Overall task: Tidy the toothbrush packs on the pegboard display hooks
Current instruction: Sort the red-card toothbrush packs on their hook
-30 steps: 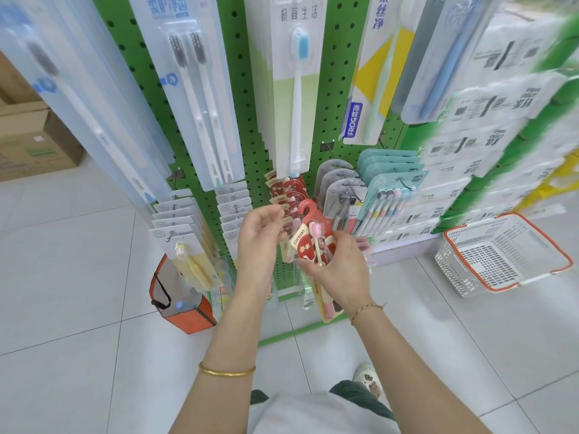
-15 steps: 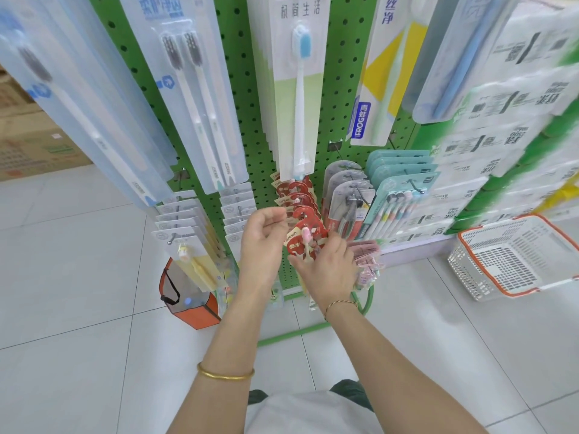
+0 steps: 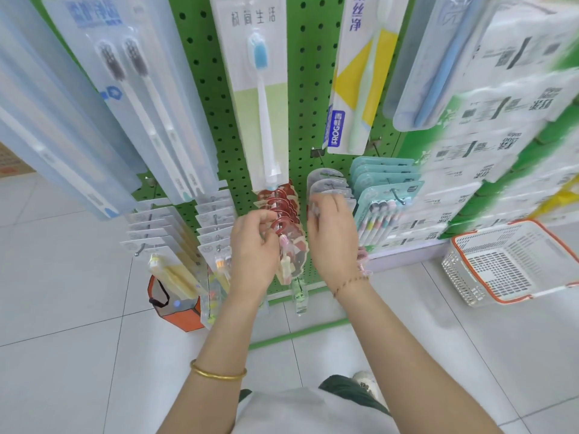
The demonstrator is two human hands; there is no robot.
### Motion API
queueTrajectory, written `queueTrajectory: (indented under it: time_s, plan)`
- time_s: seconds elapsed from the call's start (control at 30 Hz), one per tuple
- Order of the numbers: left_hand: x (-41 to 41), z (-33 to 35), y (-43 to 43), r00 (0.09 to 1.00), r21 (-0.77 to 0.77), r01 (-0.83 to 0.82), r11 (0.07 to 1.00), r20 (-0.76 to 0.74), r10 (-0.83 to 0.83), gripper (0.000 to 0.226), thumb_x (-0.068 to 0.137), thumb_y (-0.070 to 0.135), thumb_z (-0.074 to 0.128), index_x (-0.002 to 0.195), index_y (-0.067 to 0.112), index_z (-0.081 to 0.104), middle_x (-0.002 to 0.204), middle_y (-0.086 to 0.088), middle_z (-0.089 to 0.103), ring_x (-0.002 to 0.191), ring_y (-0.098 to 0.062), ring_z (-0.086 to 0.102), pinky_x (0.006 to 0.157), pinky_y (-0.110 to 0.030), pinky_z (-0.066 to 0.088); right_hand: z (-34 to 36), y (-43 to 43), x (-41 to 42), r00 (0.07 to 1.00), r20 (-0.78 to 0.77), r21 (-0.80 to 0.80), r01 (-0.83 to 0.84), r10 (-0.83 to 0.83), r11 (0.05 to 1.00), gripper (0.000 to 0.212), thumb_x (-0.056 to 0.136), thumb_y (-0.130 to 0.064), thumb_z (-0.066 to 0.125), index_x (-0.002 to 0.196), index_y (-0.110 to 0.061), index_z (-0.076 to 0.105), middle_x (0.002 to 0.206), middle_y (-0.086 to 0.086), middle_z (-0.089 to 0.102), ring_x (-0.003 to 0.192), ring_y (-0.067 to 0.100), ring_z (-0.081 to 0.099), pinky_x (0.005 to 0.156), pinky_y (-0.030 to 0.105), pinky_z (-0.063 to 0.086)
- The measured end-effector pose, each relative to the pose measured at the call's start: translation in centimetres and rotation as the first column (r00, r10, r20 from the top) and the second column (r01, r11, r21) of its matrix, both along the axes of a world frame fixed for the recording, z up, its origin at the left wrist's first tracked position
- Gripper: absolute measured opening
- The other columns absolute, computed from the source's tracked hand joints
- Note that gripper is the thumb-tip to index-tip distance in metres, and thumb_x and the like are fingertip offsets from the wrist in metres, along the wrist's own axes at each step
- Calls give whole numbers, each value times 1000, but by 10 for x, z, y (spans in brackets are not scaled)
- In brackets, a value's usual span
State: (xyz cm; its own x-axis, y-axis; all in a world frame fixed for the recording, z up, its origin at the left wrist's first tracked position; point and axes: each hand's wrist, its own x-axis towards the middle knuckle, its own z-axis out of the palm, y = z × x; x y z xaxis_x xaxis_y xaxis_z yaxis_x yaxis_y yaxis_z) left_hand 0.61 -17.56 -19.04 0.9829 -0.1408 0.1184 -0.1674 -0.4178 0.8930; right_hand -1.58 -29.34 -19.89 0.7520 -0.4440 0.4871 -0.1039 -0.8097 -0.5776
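A green pegboard (image 3: 313,89) carries rows of toothbrush packs on hooks. At the middle of the lower row hang several red children's packs (image 3: 286,211). My left hand (image 3: 253,245) pinches the top of the front red pack at its hook. Just to the right hang grey blister packs (image 3: 326,183); my right hand (image 3: 332,236) reaches up against the front one with its fingers curled over the pack's upper edge. Teal multi-brush packs (image 3: 388,198) hang further right.
Tall packs hang above: a twin black-bristle pack (image 3: 134,98), a blue-bristle pack (image 3: 260,89), a yellow pack (image 3: 357,73). Small grey-carded packs (image 3: 150,233) hang lower left. An orange bag (image 3: 175,308) stands on the floor left; a white and orange basket (image 3: 507,264) lies right.
My right hand left the red pack and moved right and up to the grey blister packs. The red pack hangs against its row now, with my left hand still at its top.
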Motion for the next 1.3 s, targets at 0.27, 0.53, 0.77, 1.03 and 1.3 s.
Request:
queueTrajectory:
  time_s: [0.27,0.53,0.77,1.03,1.3]
  plan:
    - [3,0,-7,998,45,-63,997,17,62,32,89,-3,48,102,25,57,106,6,52,106,-12,51,92,-20,40,36,-26,94,910,-364,-6,-214,197,977,17,91,0,42,93,2,59,98,19,61,89,34,58,65,31,37]
    - [3,1,-4,995,51,-98,994,-4,99,29,91,2,50,103,28,56,111,4,53,107,-10,49,94,-27,42,35,-24,121,804,-556,13,-246,212,969,23,88,8,45,104,2,61,111,18,62,104,32,60,83,35,48]
    - [0,4,-3,995,50,-100,994,-14,100,28,92,1,49,109,21,59,111,4,53,104,-7,49,92,-23,41,33,-23,112,845,-493,50,-207,205,977,14,89,3,44,85,0,57,97,20,63,90,33,59,69,32,41]
    - [-6,6,-3,997,7,-66,998,28,66,30,91,-1,49,103,25,58,108,7,51,107,-12,52,96,-32,45,38,-26,86,888,-452,-2,-101,89,995,37,88,1,51,59,-9,31,61,3,35,69,25,43,60,29,33]
    - [-16,7,4,995,-78,2,997,101,5,34,90,-1,52,98,32,56,105,10,51,103,-8,53,95,-26,44,42,-30,34,949,-316,-14,-18,12,1000,28,85,-3,50,62,-11,38,62,4,37,63,25,36,55,29,30]
